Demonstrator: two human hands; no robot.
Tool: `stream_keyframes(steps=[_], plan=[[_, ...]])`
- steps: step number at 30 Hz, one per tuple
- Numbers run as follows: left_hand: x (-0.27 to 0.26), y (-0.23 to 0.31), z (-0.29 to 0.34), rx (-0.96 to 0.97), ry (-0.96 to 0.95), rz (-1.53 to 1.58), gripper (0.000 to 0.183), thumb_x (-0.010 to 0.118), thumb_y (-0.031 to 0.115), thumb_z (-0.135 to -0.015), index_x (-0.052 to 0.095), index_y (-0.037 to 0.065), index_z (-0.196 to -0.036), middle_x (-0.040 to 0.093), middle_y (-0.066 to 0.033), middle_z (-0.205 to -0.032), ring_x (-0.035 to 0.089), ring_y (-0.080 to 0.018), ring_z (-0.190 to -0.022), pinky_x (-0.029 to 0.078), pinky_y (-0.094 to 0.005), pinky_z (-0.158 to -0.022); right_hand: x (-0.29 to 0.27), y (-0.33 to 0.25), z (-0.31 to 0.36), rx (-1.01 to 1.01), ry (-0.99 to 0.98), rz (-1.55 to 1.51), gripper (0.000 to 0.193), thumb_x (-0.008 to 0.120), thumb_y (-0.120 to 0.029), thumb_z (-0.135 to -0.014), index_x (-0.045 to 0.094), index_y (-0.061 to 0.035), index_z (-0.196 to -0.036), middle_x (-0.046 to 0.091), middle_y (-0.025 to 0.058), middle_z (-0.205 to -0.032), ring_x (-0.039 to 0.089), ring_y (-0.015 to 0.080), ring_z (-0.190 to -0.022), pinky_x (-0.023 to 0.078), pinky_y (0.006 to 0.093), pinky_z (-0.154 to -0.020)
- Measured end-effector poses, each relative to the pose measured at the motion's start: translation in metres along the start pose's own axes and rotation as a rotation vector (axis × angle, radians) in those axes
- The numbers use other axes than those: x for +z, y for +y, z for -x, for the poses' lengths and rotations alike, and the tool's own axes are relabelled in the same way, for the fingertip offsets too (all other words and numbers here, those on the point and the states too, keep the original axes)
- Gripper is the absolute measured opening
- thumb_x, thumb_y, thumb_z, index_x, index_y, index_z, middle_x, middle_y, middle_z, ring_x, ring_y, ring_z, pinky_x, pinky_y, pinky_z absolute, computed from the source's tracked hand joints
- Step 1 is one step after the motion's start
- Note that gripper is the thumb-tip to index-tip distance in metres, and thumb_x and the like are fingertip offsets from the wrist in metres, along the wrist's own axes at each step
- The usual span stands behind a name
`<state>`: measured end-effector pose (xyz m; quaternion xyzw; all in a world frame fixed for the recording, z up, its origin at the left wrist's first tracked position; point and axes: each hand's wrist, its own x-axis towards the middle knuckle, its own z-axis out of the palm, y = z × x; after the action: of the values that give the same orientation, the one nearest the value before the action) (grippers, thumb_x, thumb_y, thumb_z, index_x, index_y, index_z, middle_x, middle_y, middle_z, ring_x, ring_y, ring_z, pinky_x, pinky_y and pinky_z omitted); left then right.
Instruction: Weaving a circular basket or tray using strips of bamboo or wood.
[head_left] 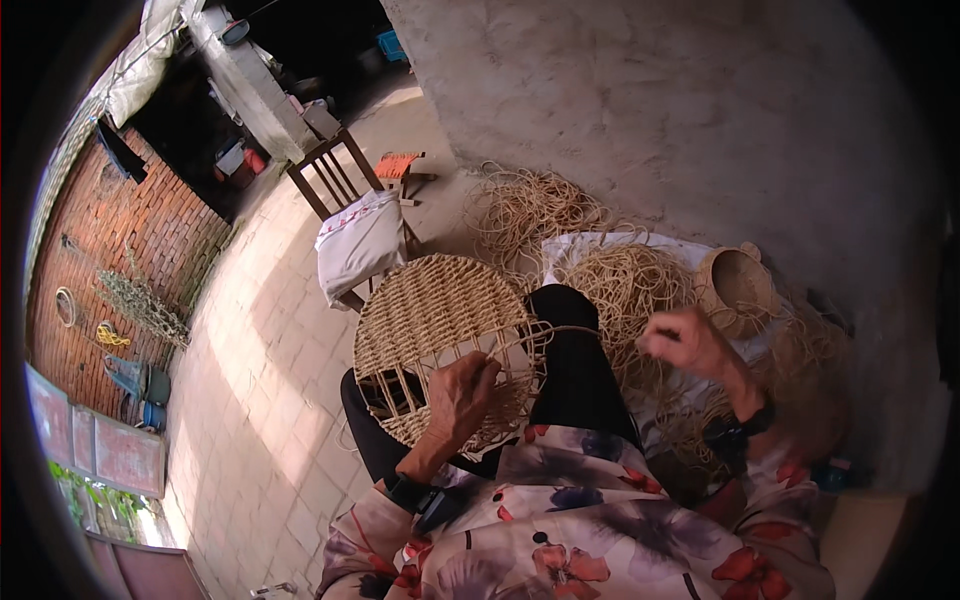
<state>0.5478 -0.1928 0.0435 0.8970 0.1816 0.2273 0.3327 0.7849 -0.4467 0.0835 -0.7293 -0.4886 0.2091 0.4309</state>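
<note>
A round piece of tan woven cord work (437,305) rests across my lap. Its far part is densely woven, while bare parallel strands show through the nearer part. My left hand (460,395) is closed over these strands, its fingertips partly hidden. A cord (572,328) runs from the right edge of the weave over my dark trouser leg toward my right hand (685,340). That hand is raised to the right with curled, slightly blurred fingers, and appears to grip the cord; the exact grip is hard to see.
Loose heaps of tan cord (630,280) lie on a white cloth (690,250) by the grey wall (680,110). A round tan vessel (738,285) is beside them. Ahead stand a wooden chair (335,175) with a cloth-covered seat and a low orange-topped stool (398,166).
</note>
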Motion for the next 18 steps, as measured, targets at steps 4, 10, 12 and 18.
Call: stream_keyframes(steps=[4, 10, 12, 18], plan=[[-0.005, -0.003, 0.005, -0.052, -0.113, -0.031, 0.018, 0.061, 0.017, -0.093, 0.065, -0.001, -0.094, 0.064, -0.0176, -0.073, 0.067, -0.0306, -0.069, 0.050, -0.0370, -0.064, 0.074, -0.024, -0.010, -0.196, -0.241, -0.070, 0.030, 0.073, -0.021, -0.085, 0.067, -0.0052, -0.110, 0.066, 0.0112, -0.082, 0.067, 0.0233, -0.071, 0.052, 0.0355, -0.064], [0.007, 0.004, -0.026, 0.174, 0.055, -0.208, 0.012, 0.065, 0.015, -0.090, 0.067, 0.007, -0.098, 0.064, -0.0150, -0.068, 0.066, -0.0341, -0.062, 0.049, -0.0428, -0.055, 0.134, -0.027, -0.022, -0.378, 0.001, 0.485, 0.069, 0.076, -0.025, -0.082, 0.044, 0.0049, -0.135, 0.066, 0.0167, -0.094, 0.068, 0.0287, -0.081, 0.054, 0.0399, -0.064], [0.013, 0.001, -0.032, 0.196, 0.013, -0.277, 0.014, 0.066, 0.014, -0.089, 0.066, 0.009, -0.102, 0.064, -0.0148, -0.067, 0.066, -0.0346, -0.061, 0.049, -0.0434, -0.054, 0.137, -0.028, -0.025, -0.363, -0.027, 0.506, 0.067, 0.076, -0.028, -0.081, 0.047, 0.0084, -0.130, 0.065, 0.0168, -0.095, 0.068, 0.0299, -0.080, 0.054, 0.0404, -0.064], [0.010, 0.011, -0.036, 0.098, -0.223, -0.176, 0.036, 0.067, 0.010, -0.084, 0.058, 0.014, -0.119, 0.066, -0.0151, -0.072, 0.067, -0.0366, -0.066, 0.051, -0.0447, -0.057, 0.125, -0.029, -0.039, -0.346, -0.147, 0.457, 0.051, 0.073, -0.029, -0.082, 0.056, -0.0048, -0.125, 0.066, 0.0174, -0.088, 0.068, 0.0364, -0.077, 0.054, 0.0440, -0.067]])
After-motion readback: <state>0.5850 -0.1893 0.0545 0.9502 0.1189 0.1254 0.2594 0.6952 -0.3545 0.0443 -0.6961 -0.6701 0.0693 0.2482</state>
